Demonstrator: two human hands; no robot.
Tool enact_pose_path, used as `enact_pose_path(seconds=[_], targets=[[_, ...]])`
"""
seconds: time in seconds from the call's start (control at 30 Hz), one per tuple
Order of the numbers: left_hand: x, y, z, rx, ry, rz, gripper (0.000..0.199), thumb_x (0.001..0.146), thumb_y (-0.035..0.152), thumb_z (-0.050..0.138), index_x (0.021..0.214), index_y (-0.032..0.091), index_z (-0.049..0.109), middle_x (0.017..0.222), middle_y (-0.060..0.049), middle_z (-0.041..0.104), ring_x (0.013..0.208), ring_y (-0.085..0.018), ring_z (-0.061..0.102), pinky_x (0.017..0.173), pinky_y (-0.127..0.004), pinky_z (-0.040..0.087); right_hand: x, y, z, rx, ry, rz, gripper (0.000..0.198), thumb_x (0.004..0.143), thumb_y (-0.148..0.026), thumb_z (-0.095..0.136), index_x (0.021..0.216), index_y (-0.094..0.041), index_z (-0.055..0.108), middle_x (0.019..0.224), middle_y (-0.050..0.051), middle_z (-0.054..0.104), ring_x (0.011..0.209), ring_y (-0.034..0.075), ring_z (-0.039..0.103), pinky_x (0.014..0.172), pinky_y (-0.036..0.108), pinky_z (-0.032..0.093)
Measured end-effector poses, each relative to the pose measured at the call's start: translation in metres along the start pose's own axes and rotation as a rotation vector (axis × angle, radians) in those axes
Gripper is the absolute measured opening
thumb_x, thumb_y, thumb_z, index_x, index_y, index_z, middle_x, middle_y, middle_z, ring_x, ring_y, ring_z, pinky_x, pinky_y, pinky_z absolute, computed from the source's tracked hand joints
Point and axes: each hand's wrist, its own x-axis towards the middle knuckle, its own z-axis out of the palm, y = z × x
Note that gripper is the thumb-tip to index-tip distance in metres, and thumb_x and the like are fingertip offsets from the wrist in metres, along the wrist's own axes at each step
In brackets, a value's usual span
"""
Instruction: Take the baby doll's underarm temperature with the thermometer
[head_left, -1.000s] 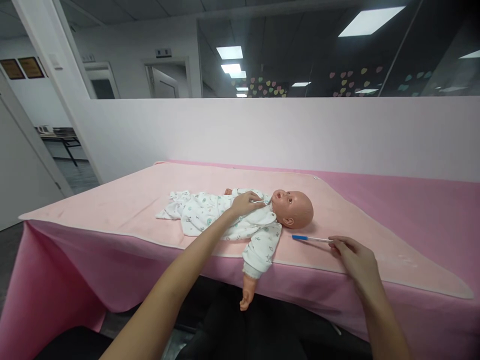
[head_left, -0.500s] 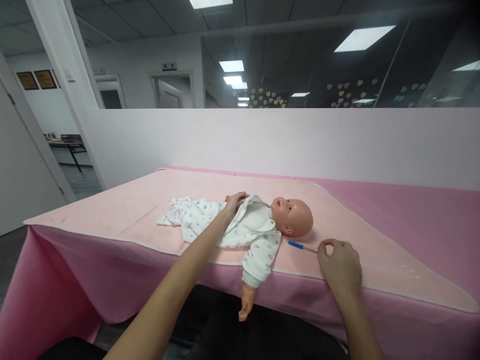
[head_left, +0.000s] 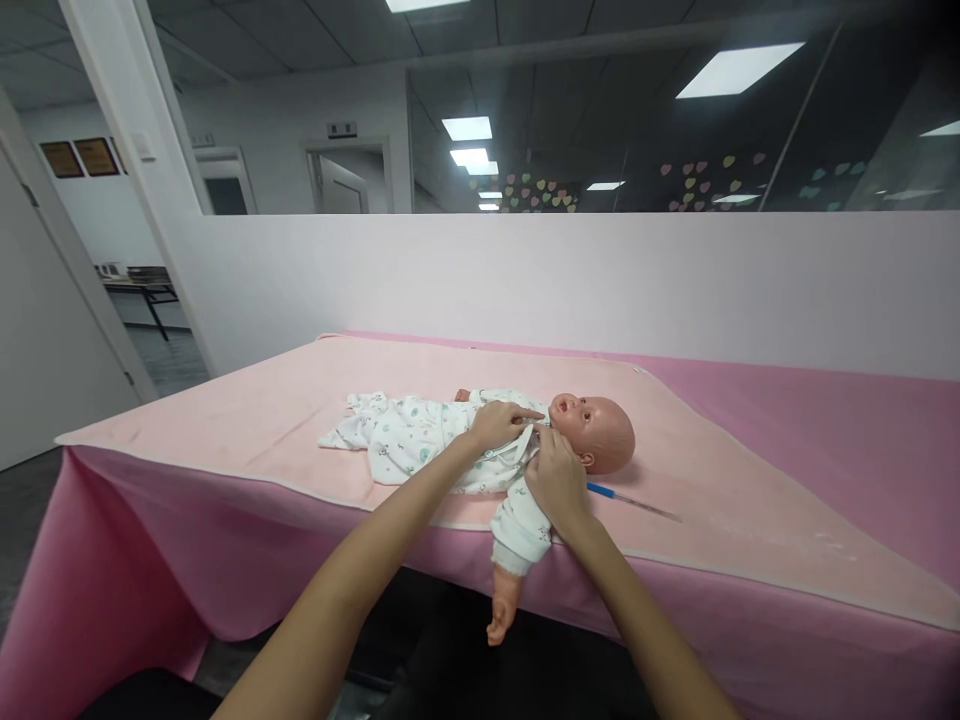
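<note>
A baby doll [head_left: 598, 434] lies on its back on the pink table cover, head to the right. It wears a white printed baby jacket [head_left: 480, 480] and matching trousers [head_left: 409, 430]. At the jacket's collar, my left hand [head_left: 501, 425] reaches across the chest with its fingertips closed on the cloth edge. Right beside it, my right hand [head_left: 559, 480] has bent fingers pinching the same front edge below the doll's chin. The fingertips are partly hidden. A thin metal tool with a blue handle [head_left: 602, 491] lies by the doll's head, its handle end behind my right hand.
The doll's near arm [head_left: 504, 600] hangs over the table's front edge. A peach blanket [head_left: 750, 530] covers much of the pink tablecloth [head_left: 862, 430]. Behind the table stands a white low wall [head_left: 570, 290] with glass above it.
My right hand has let go of the blue-handled tool and moved left to the collar. My left hand has moved right, and the raised jacket flap now lies over the doll's chest.
</note>
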Motion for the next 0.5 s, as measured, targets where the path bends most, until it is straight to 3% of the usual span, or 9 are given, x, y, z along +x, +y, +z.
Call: enact_pose_path(seconds=[0.13,0.23,0.37,0.5], targets=[[-0.003,0.002,-0.001,0.062,0.024,0.087,0.035,0.075,0.017,0.044,0.1,0.03,0.065,0.083,-0.001,0.063,0.079,-0.017,0.055,0.068,-0.024,0.035,0.005,-0.002,-0.001,0.106,0.027,0.048,0.042,0.064,-0.006,0.039,0.102,-0.016,0.051,0.091,0.008,0.057,0.086,0.02,0.051,0.069,0.026,0.037],[-0.004,0.004,-0.002,0.092,0.002,0.131,0.025,0.072,0.014,0.048,0.087,0.023,0.066,0.083,-0.004,0.061,0.078,-0.019,0.055,0.07,-0.026,0.036,0.013,-0.005,0.003,0.211,0.069,0.065,0.033,0.063,-0.009,0.04,0.092,-0.017,0.053,0.086,0.006,0.056,0.078,0.019,0.051,0.064,0.026,0.036],[-0.006,0.006,0.0,0.103,0.0,0.129,0.013,0.07,0.014,0.05,0.074,0.018,0.062,0.081,-0.006,0.061,0.074,-0.02,0.056,0.07,-0.028,0.036,0.022,-0.005,0.011,0.293,0.135,0.048,0.017,0.063,-0.011,0.038,0.074,-0.018,0.05,0.069,0.002,0.051,0.063,0.016,0.046,0.058,0.025,0.034],[-0.006,0.003,0.003,0.015,0.04,0.091,0.015,0.07,0.019,0.05,0.073,0.019,0.064,0.08,-0.004,0.064,0.074,-0.019,0.055,0.067,-0.026,0.036,0.022,-0.006,0.015,0.31,0.153,0.009,0.019,0.064,-0.011,0.039,0.075,-0.017,0.053,0.075,0.004,0.056,0.07,0.016,0.049,0.062,0.024,0.036]])
